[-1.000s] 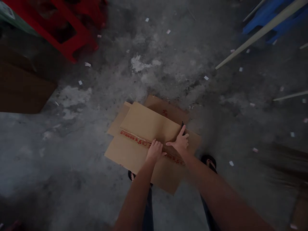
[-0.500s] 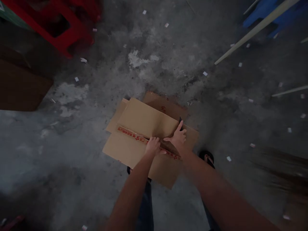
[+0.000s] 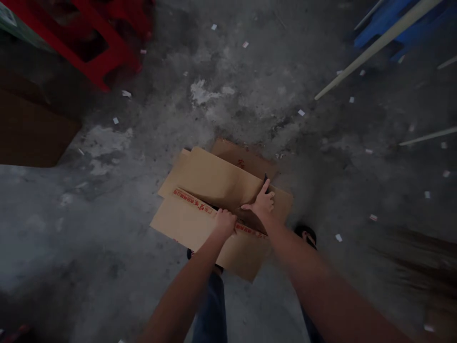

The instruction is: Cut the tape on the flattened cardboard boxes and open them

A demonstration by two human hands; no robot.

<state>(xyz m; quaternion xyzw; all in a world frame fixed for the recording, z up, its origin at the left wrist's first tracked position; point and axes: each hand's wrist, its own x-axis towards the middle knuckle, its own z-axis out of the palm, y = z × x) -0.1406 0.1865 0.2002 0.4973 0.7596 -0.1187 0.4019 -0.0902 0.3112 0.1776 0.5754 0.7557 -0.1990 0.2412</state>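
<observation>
A brown cardboard box [image 3: 200, 190] with red print along its flap edge stands on the grey concrete floor below me. My left hand [image 3: 224, 223] grips the edge of the near flap, fingers curled over it. My right hand [image 3: 262, 202] presses flat on the far flap near the right corner, with the index finger stretched toward a small dark object at the flap's edge. The flaps are partly folded over the top, with a dark gap between them under my hands.
A red plastic stool [image 3: 89, 38] lies at the upper left and a flat brown cardboard sheet [image 3: 28, 128] at the left. Blue plastic [image 3: 389, 24] and pale rods [image 3: 371, 47] are at the upper right. Paper scraps dot the floor. My sandalled foot [image 3: 307, 234] shows beside the box.
My left hand has slid toward me and curled over the near flap's edge, opening a gap between the flaps. My right hand stays on the far flap.
</observation>
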